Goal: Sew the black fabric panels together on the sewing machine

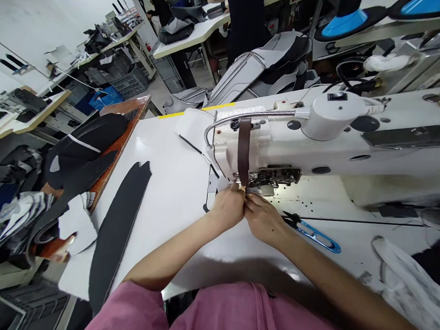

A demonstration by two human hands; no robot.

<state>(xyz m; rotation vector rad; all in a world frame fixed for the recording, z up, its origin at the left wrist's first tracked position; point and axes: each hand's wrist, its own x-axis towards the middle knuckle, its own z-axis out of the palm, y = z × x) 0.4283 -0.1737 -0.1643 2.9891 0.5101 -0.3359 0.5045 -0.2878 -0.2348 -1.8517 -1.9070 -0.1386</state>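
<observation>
My left hand [229, 206] and my right hand [264, 219] meet in front of the sewing machine [277, 144], just below its needle area. A dark brown strip [244, 149] hangs down over the front of the machine head, and its lower end reaches my fingertips. Fingers of both hands are closed and pressed together around that end; the exact grip is partly hidden. Beside my right wrist lie blue-handled thread snips [318, 236] with dark blades. Left of my left forearm, a long black curved panel [119, 233] rests flat on the white table [170, 166].
At the left, a wooden stand [108, 177] holds black pieces and stacked white-edged pieces [20, 216]. Grey panels [245, 76] are piled behind the machine. White sheer material [415, 284] lies at the right. A person in dark clothing [248, 21] stands at the back.
</observation>
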